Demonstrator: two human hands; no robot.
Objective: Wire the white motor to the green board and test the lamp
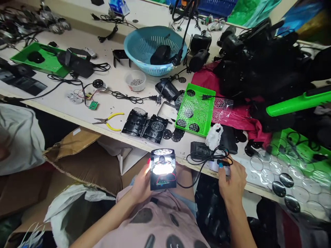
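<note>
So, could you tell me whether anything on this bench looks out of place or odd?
The black lamp unit in the left hand glows with its housing open, circuit board and red wires exposed. The right hand pinches the black cable's end at the bench edge. Clear lens discs lie loose, some over the edge.

1. You hold a black lamp housing [163,170] whose inside glows white, with red and black wires at its base.
2. Your nails show red on the left hand [141,184] and blue on the right hand [232,181].
3. Your shirt [160,224] is pink with dark round patches.
4. You see a light blue perforated colander [141,44] and a bright green perforated tray [200,110].
5. The pliers [108,122] have yellow handles.
6. You face a cream worktable [64,110]; the small circuit board [93,105] on it is green.
</note>
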